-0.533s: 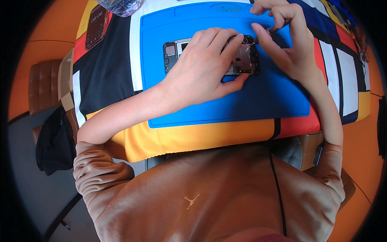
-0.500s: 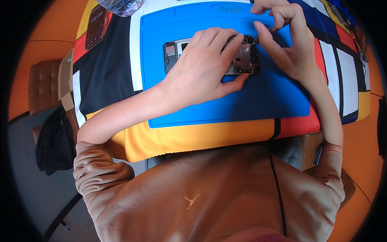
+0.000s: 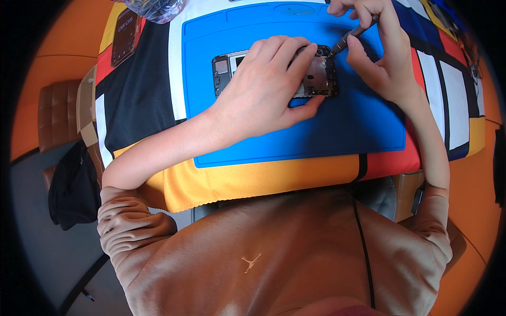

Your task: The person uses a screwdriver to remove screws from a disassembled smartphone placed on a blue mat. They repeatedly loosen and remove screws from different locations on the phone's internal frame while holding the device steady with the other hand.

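An opened phone with its inner plate and frame exposed [image 3: 316, 75] lies on the blue rubber mat [image 3: 295, 142]. My left hand [image 3: 263, 87] lies across the phone's middle, its fingers curled over the top edge and its thumb against the lower edge, gripping it. Above and right of the phone, my right hand [image 3: 383, 60] holds a slim dark pen-like screwdriver [image 3: 350, 37] at a slant, tip at the phone's upper right corner. Part of the phone is hidden under my left hand.
The mat rests on a patterned cloth [image 3: 279, 174]. A second phone with a lit screen [image 3: 126, 37] and a clear plastic bag [image 3: 155, 8] are at the upper left. Cables [image 3: 456, 29] lie at the upper right. A black bag [image 3: 71, 189] and a brown cushioned seat [image 3: 58, 108] are at left.
My right hand has shifted slightly to the right, and more of the screwdriver now shows. My left hand stays on the phone.
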`<state>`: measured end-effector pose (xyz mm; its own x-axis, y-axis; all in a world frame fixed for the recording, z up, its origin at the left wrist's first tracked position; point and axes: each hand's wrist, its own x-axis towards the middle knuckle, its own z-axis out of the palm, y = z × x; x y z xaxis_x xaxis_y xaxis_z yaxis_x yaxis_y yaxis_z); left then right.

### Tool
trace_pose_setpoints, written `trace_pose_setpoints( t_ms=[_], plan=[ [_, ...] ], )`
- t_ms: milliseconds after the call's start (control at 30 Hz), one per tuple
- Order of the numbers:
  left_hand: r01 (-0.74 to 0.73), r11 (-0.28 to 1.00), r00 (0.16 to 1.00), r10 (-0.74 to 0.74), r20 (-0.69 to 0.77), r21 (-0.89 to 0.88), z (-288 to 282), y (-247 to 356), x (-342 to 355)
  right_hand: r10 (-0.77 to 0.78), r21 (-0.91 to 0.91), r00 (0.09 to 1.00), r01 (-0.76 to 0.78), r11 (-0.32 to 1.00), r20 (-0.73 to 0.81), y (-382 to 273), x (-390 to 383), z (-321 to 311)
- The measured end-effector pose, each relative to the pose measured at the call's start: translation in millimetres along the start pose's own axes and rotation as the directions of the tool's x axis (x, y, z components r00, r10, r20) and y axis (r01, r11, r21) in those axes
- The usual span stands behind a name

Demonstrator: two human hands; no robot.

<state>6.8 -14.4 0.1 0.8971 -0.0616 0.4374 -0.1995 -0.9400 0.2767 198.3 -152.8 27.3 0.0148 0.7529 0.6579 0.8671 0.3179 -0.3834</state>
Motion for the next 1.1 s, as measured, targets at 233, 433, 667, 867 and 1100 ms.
trace_pose_setpoints(
  t_ms=[233, 433, 667, 867, 1100],
  plan=[
    [0.006, 1.0, 1.0, -0.006, 0.006, 0.0, -1, 0, 0, -0.022, 0.046, 0.999, 0.024, 0.999, -0.038, 7, -1, 5],
    [0.001, 1.0, 1.0, -0.001, 0.008, 0.003, 0, 0, 0, -0.032, 0.075, 0.999, 0.035, 0.997, -0.039, 0, -2, 4],
    [0.001, 1.0, 1.0, -0.001, 0.003, 0.011, 1, 0, -1, -0.056, 0.082, 0.998, 0.058, 0.995, -0.025, 3, -1, 3],
    [-0.003, 1.0, 1.0, 0.003, -0.006, 0.0, 1, -1, -1, -0.048, 0.054, 0.998, 0.05, 0.997, -0.045, -2, 3, 6],
    [-0.027, 1.0, 0.999, 0.027, -0.02, 0.004, 1, 0, 0, 0.182, 0.203, 0.982, -0.189, 0.961, 0.053, -9, 0, -4]
  ],
)
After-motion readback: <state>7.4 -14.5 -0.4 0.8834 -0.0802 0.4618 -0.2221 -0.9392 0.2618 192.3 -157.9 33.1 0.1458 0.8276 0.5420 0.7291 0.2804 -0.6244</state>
